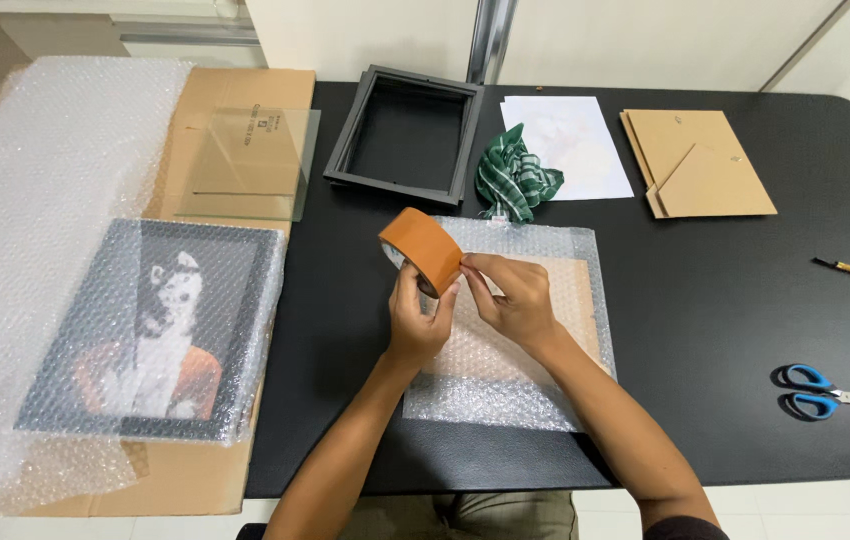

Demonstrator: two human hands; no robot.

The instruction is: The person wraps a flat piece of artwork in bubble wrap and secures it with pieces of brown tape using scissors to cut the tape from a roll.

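A roll of brown packing tape (422, 250) is held upright on its edge just above the far left corner of a bubble-wrapped flat board (510, 330) on the black table (725, 300). The roll is gripped from below by the left hand (415, 325), fingers closed around it. Its free end is pinched at the roll's right side by the right hand (510, 300), thumb and forefinger closed.

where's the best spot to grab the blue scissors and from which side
Probably the blue handle loops of the scissors, coming from the left. They lie flat on the black table with loops toward the middle and the closed blades pointing at the right edge.
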